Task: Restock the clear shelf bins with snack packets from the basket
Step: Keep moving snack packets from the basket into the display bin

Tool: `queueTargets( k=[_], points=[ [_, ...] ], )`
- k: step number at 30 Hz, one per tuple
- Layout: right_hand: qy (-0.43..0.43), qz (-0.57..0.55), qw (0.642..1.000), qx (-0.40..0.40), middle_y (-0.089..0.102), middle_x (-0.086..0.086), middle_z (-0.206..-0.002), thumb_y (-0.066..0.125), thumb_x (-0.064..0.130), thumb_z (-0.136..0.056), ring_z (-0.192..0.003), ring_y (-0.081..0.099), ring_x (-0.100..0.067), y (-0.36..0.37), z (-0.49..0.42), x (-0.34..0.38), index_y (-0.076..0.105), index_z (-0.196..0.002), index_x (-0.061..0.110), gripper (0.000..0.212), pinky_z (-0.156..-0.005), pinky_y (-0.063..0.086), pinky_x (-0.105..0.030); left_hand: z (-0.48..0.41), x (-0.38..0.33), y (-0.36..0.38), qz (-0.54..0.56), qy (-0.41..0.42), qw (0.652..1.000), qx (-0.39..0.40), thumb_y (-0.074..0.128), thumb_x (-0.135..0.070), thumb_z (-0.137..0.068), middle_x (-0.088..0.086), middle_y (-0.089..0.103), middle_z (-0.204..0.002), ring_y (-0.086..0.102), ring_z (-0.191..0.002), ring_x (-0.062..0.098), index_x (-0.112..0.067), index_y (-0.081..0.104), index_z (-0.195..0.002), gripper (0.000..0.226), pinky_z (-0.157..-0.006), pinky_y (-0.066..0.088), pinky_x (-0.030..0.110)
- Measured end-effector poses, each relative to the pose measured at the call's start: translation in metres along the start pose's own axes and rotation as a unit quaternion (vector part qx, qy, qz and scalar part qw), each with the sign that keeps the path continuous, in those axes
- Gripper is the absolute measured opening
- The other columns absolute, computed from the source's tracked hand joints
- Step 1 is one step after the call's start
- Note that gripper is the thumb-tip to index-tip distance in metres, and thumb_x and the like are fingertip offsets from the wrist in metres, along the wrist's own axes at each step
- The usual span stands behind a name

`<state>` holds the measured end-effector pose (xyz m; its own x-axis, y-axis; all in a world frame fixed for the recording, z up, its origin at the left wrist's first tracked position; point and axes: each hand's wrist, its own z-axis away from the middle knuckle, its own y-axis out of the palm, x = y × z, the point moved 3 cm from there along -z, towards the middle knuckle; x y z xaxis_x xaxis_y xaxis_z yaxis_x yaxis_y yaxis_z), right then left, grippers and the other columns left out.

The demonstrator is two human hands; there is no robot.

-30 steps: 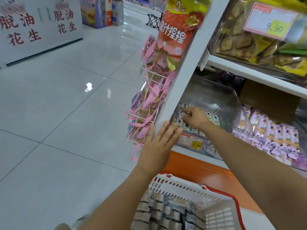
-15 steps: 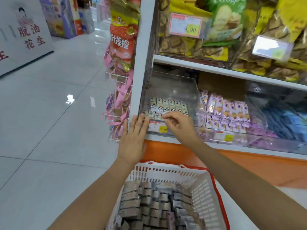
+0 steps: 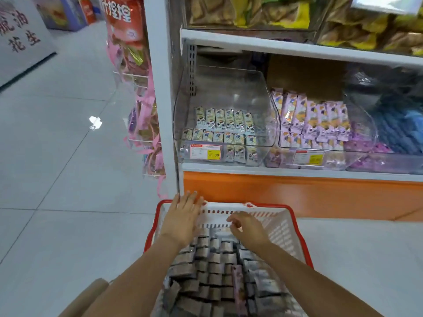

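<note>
On the floor in front of the shelf unit sits a white basket (image 3: 282,228) with a red rim, close against the orange base panel (image 3: 297,193). The basket is packed with rows of grey-brown snack packets (image 3: 212,271), standing on edge.

The left hand (image 3: 183,221) is flat, palm down, fingers straight and a bit spread. It sits over the far left corner of the basket with its fingertips past the rim, holding nothing. The right hand (image 3: 248,231) is over the far end of the basket, just beside the left hand, fingers bent down toward the packets near the back wall. Cannot tell if it has hold of a packet.

On the lowest shelf, above the base panel, the leftmost clear bin (image 3: 225,88) is only part filled: two rows of small pale packets (image 3: 220,124) at its front, the back bare. It has a price tag (image 3: 205,152) on its front lip. Touching it on the right is a second clear bin (image 3: 280,133) holding purple packets (image 3: 313,120), and further right there are blue packets (image 3: 400,126), blurry.

The shelf above holds yellow and green bags (image 3: 270,12). A wire rack (image 3: 146,124) with pink ribbons hangs on the left end of the unit.
</note>
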<state>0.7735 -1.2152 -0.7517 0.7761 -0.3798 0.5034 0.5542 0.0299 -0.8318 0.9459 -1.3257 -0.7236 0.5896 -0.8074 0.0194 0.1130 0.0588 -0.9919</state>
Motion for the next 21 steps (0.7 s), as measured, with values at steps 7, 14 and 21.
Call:
queueTargets(
  k=[7, 14, 21],
  points=[
    [0.092, 0.074, 0.987, 0.108, 0.055, -0.003, -0.133, 0.051, 0.027, -0.095, -0.122, 0.049, -0.022, 0.053, -0.008, -0.048, 0.050, -0.136, 0.021, 0.041, -0.102, 0.037, -0.030, -0.008, 0.003, 0.042, 0.023, -0.053, 0.997, 0.060, 0.045, -0.034, -0.099, 0.008, -0.012, -0.163, -0.008, -0.151, 0.028, -0.017, -0.009, -0.155, 0.080, -0.117, -0.014, 0.046],
    [0.084, 0.119, 0.983, 0.115, 0.038, -0.004, -0.150, 0.052, 0.025, -0.094, -0.137, 0.035, -0.023, 0.079, -0.029, -0.065, 0.033, -0.147, 0.016, 0.057, -0.111, 0.026, -0.033, -0.015, 0.004, 0.056, 0.031, -0.064, 0.997, 0.028, 0.043, -0.024, -0.098, 0.006, -0.005, -0.165, -0.007, -0.151, 0.026, -0.019, -0.008, -0.156, 0.078, -0.119, -0.014, 0.047],
    [0.128, 0.174, 0.969, 0.117, 0.032, -0.005, -0.145, 0.053, 0.018, -0.093, -0.131, 0.035, -0.026, 0.102, -0.043, -0.071, 0.033, -0.143, 0.017, 0.054, -0.101, 0.040, -0.038, -0.015, 0.001, 0.073, 0.065, -0.070, 0.995, -0.020, 0.046, -0.018, -0.096, 0.008, -0.002, -0.164, -0.007, -0.151, 0.028, -0.018, -0.014, -0.150, 0.081, -0.119, -0.015, 0.045]
  ],
)
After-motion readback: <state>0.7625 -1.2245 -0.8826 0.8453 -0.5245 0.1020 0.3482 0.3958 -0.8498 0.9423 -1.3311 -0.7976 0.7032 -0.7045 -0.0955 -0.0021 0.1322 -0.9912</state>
